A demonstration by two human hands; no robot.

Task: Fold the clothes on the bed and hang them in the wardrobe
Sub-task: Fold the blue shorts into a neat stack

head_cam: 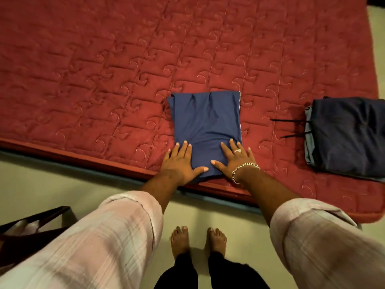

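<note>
Blue garment, folded rectangular, under flat open left hand and right hand.

Single view — head-worn wide-angle camera, standing height, facing forward and steeply down over near edge of bed. Both forearms reach in from bottom corners; bare feet directly below lens. Edges bend — lens distortion. No second view, nothing shared.

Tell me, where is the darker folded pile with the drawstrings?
In the head view, the dark navy folded pile lies at the right of the red quilted mattress, apart from the blue folded garment.
</note>
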